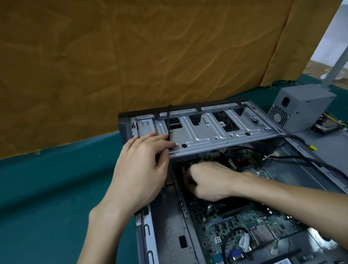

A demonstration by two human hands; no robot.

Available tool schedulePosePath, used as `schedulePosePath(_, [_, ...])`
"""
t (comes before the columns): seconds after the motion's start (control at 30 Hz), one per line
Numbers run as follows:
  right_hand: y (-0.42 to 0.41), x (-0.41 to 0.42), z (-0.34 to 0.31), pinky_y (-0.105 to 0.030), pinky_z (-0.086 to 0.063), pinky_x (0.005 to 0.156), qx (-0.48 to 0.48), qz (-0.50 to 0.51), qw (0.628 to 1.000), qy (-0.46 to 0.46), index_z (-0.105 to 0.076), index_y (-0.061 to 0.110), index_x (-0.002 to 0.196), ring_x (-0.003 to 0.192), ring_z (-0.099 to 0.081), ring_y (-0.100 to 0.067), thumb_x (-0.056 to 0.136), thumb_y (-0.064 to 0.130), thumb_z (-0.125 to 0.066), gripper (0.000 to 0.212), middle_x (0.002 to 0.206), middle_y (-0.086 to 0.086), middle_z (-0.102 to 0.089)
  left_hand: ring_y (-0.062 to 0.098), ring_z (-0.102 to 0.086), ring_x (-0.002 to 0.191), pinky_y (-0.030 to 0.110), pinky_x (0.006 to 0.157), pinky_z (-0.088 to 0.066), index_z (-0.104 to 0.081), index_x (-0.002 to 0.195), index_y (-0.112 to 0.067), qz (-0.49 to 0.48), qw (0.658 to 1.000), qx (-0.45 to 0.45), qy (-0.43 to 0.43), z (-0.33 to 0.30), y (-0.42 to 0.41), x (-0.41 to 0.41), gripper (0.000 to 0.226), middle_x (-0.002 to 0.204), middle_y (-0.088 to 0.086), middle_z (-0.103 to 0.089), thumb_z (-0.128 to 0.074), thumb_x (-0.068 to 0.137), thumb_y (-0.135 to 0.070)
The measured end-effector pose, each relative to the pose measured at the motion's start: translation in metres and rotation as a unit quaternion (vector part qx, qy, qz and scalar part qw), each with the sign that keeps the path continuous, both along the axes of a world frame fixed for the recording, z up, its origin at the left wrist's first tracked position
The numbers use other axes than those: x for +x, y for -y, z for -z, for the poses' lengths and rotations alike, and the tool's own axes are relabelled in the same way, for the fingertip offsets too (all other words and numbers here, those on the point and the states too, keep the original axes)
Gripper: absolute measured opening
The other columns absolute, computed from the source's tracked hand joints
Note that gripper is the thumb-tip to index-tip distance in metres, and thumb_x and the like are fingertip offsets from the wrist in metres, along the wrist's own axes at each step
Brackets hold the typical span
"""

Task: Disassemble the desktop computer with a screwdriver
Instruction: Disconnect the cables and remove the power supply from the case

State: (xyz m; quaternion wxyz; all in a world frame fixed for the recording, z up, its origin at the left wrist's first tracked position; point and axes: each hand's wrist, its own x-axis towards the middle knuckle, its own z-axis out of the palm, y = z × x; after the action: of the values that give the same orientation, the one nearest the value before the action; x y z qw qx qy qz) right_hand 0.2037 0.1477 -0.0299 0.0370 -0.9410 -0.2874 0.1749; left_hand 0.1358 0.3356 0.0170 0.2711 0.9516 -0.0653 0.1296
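Backdrop (120, 52): brown wrinkled sheet, fills the upper half. Table (37, 196): teal cloth.

Case (167, 237) lies open on the table at centre-bottom; near end cut off by the frame edge. Drive cage (210, 126) spans the far end, tilted up, underside hidden. Board (229, 221) is inside the case, partly covered by the right forearm. Heatsink (219, 209) sits mid-board, mostly hidden under the right wrist.

PSU (301, 106) stands out of the case, on the table at far right. Its wire bundle and something dark behind it are too small to make out.

Left hand (142, 166): fingers straight, lying flat on the cage's left end, thumb under the cage edge. A black cable (169, 119) runs over the cage just past the fingertips.

Right hand (211, 181): down in the case below the cage, fingers curled. Fingertips are in shadow, can't tell what they grip, if anything. No screwdriver identifiable in view.
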Motion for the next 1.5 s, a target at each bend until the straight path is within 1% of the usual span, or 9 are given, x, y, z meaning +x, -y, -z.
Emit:
schedulePosePath(0.07, [0.000, 0.000, -0.002, -0.026, -0.040, 0.047, -0.003, 0.001, 1.000, -0.009, -0.055, 0.014, 0.071, 0.056, -0.054, -0.019, 0.078, 0.022, -0.058, 0.011, 0.065, -0.002, -0.056, 0.001, -0.032, 0.144, 0.029, 0.121, -0.015, -0.067, 0.126, -0.039, 0.001, 1.000, -0.002, -0.001, 0.000, 0.000, 0.000, 0.034, 0.146, -0.021, -0.052, -0.045, 0.103, -0.030])
schedulePosePath(0.17, [0.002, 0.004, -0.011, -0.039, -0.056, 0.060, -0.001, -0.003, 0.998, -0.065, -0.063, 0.006, 0.081, 0.068, -0.063, -0.029, 0.079, 0.018, -0.058, 0.013, 0.075, -0.011, -0.067, 0.001, -0.033, 0.144, 0.030, 0.122, -0.017, -0.067, 0.127, -0.037, 0.004, 1.000, -0.007, -0.001, 0.000, -0.001, 0.000, 0.033, 0.146, -0.020, -0.052, -0.045, 0.103, -0.030])
schedulePosePath(0.27, [0.000, -0.001, -0.015, -0.042, -0.054, 0.058, 0.001, -0.016, 0.996, -0.084, -0.061, 0.004, 0.075, 0.064, -0.061, -0.032, 0.078, 0.016, -0.059, 0.013, 0.074, -0.017, -0.066, 0.000, -0.033, 0.144, 0.031, 0.123, -0.018, -0.068, 0.126, -0.036, 0.003, 1.000, -0.016, -0.001, -0.001, -0.001, -0.001, 0.033, 0.146, -0.020, -0.053, -0.046, 0.103, -0.029])
schedulePosePath(0.4, [-0.004, -0.012, -0.014, -0.035, -0.051, 0.053, -0.028, -0.027, 0.998, -0.052, -0.064, 0.008, 0.079, 0.065, -0.062, -0.031, 0.076, 0.019, -0.060, 0.012, 0.072, -0.010, -0.065, 0.001, -0.035, 0.143, 0.031, 0.121, -0.021, -0.069, 0.125, -0.034, 0.007, 1.000, -0.025, 0.000, -0.001, -0.002, -0.001, 0.033, 0.144, -0.019, -0.055, -0.046, 0.103, -0.026])
schedulePosePath(0.63, [-0.002, -0.029, -0.004, -0.034, -0.051, 0.064, -0.001, -0.039, 0.994, 0.106, -0.069, 0.018, 0.089, 0.083, -0.066, -0.035, 0.078, 0.023, -0.068, 0.012, 0.086, -0.008, -0.068, 0.003, -0.045, 0.138, 0.038, 0.117, -0.034, -0.072, 0.124, -0.026, 0.020, 0.997, -0.068, 0.009, -0.003, -0.007, 0.001, 0.032, 0.138, -0.014, -0.062, -0.050, 0.102, -0.018])
schedulePosePath(0.87, [0.001, -0.028, -0.004, -0.034, -0.058, 0.076, 0.051, -0.013, 0.997, 0.059, -0.076, 0.025, 0.105, 0.092, -0.069, -0.028, 0.083, 0.034, -0.072, 0.024, 0.096, -0.004, -0.075, 0.000, -0.041, 0.139, 0.037, 0.118, -0.032, -0.071, 0.125, -0.028, 0.017, 0.997, -0.071, 0.005, -0.003, -0.007, 0.000, 0.032, 0.139, -0.017, -0.060, -0.049, 0.102, -0.023])
schedulePosePath(1.03, [-0.007, -0.028, 0.002, -0.037, -0.057, 0.078, -0.021, -0.027, 0.994, 0.100, -0.075, 0.018, 0.096, 0.088, -0.069, -0.031, 0.077, 0.018, -0.069, 0.020, 0.093, -0.006, -0.074, -0.002, -0.041, 0.139, 0.037, 0.118, -0.032, -0.071, 0.124, -0.029, 0.012, 0.998, -0.068, 0.007, -0.003, -0.005, 0.000, 0.031, 0.138, -0.018, -0.060, -0.051, 0.102, -0.026])
schedulePosePath(1.2, [-0.008, -0.030, 0.001, -0.035, -0.055, 0.081, -0.024, -0.039, 0.993, 0.107, -0.076, 0.018, 0.094, 0.089, -0.069, -0.029, 0.078, 0.018, -0.070, 0.018, 0.091, -0.006, -0.074, -0.002, -0.041, 0.138, 0.036, 0.118, -0.030, -0.070, 0.125, -0.030, 0.007, 0.998, -0.063, 0.008, -0.003, -0.006, -0.001, 0.030, 0.138, -0.018, -0.060, -0.051, 0.102, -0.028])
schedulePosePath(1.5, [-0.012, -0.034, -0.007, -0.034, -0.053, 0.076, -0.043, -0.069, 0.991, 0.107, -0.066, 0.014, 0.072, 0.077, -0.065, -0.034, 0.075, 0.013, -0.068, 0.004, 0.070, -0.008, -0.063, -0.001, -0.041, 0.138, 0.033, 0.119, -0.028, -0.071, 0.124, -0.030, 0.012, 0.998, -0.058, 0.011, -0.002, -0.005, -0.001, 0.030, 0.138, -0.018, -0.060, -0.052, 0.102, -0.029])
